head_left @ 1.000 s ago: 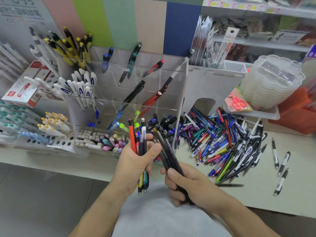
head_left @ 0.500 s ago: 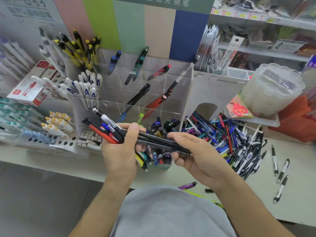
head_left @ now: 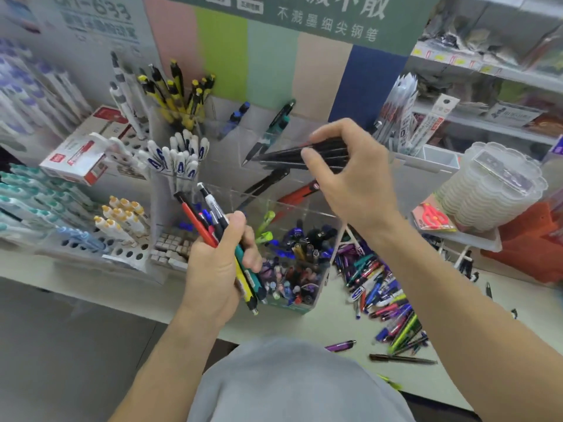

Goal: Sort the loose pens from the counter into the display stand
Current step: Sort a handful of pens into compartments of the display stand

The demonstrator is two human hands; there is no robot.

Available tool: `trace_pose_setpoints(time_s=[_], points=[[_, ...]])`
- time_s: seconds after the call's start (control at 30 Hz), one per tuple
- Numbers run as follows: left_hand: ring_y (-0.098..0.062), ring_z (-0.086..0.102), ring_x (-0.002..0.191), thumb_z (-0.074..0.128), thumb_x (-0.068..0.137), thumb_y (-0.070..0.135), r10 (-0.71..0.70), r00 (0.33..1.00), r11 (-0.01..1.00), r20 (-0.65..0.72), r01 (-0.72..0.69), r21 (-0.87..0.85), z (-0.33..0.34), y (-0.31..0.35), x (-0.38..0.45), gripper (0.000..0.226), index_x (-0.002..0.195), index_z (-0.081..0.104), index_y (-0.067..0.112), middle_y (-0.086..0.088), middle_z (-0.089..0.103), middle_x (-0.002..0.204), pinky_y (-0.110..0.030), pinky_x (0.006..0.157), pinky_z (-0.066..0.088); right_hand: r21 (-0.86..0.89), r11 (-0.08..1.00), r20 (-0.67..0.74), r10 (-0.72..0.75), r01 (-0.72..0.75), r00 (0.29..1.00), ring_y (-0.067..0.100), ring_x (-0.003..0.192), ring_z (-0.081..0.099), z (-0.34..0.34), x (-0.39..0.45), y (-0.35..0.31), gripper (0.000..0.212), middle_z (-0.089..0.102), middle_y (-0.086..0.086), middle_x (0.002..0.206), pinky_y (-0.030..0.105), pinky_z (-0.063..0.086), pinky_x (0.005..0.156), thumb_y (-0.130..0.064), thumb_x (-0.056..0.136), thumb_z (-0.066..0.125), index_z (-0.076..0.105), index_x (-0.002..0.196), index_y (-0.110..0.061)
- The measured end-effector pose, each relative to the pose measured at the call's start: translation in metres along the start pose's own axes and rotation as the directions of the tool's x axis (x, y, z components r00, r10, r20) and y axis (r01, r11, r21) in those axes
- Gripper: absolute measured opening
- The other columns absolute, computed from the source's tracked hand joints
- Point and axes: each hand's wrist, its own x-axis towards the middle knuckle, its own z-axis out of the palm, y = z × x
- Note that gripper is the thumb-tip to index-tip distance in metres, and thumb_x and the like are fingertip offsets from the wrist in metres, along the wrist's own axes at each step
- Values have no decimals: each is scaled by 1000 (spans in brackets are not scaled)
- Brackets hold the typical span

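Black pens (head_left: 304, 155) lifted away from the mixed bundle (head_left: 213, 226), now far up at the display stand (head_left: 274, 184).
Right hand (head_left: 350, 175) grips them over a clear compartment; left hand (head_left: 219, 263) clutches the rest, so a drop-in looks next.

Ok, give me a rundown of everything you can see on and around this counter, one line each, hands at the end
black pens: small bundle, black, in right hand over the stand's upper tier
mixed pens: handful, red, black, blue, teal, yellow, in left hand
stand: one, clear acrylic, tiered, back of counter
loose pens: many, mixed colours, heaped on counter right of stand
purple pen: one, counter's near edge
yellow-black pens: several, stand's top left
white pens: several, blue markings, left of stand
red-white box: one, far left
clear trays: one stack, right
scissors: one, red, packaged, beside trays
left hand: grips mixed pens
right hand: pinches black pens
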Motion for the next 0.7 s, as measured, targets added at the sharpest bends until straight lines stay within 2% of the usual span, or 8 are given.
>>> trace_pose_setpoints(time_s=[0.1,0.2,0.3,0.4,0.43,0.5,0.6,0.7], points=[[-13,36,45,59,91,29,-111,987,992,117,117,-42,2,3,-8,22,75,58,14,-5,41,66,-23,46,38,-221,949,281,-159,225,946,16,91,64,22,23,6,14,69,0,99,34,54,83,-16,90,73,68,102,-12],[-11,35,47,58,90,28,-183,970,973,162,202,-112,8,6,-13,17,94,52,12,-2,42,69,-22,45,37,-391,863,451,-122,319,884,26,99,63,44,31,4,25,67,5,108,44,53,82,-31,94,68,64,114,-15],[-14,43,51,55,92,23,-250,950,945,187,281,-167,11,4,-18,17,104,51,11,-4,48,73,-25,48,43,-508,816,351,-97,277,931,24,95,64,45,28,-1,38,65,2,109,38,53,75,-45,97,61,60,124,-18],[-19,50,57,54,95,18,-315,920,908,234,364,-209,9,-3,-23,20,113,54,10,-7,53,78,-31,52,49,-357,895,113,-243,267,964,16,78,60,30,2,-9,22,63,-1,97,31,50,66,-32,99,61,65,111,-14],[-20,51,59,56,96,17,-336,905,896,262,393,-207,8,-6,-23,20,114,57,8,-9,54,81,-33,53,50,-263,934,109,-220,242,969,12,75,58,24,-9,-10,16,63,-2,93,28,49,66,-27,99,61,67,107,-14],[-22,54,61,59,95,18,-380,861,874,339,454,-172,7,-12,-26,22,113,65,6,-11,55,85,-36,56,51,-93,995,299,3,26,954,8,78,61,12,-28,-11,17,65,-8,92,24,51,71,-27,100,61,68,112,-18],[-23,58,65,59,91,21,-432,800,867,415,495,-52,8,-20,-31,24,103,72,5,-13,59,89,-37,59,53,-115,945,602,311,-305,736,5,88,68,1,-47,1,26,71,-13,96,31,58,82,-41,98,61,68,120,-29],[-26,66,68,61,88,22,-478,770,853,422,522,13,12,-24,-36,30,106,75,2,-17,66,89,-39,64,58,11,894,580,358,-447,732,15,81,72,-12,-51,6,10,75,-3,86,37,62,74,-35,95,68,74,98,-28]])
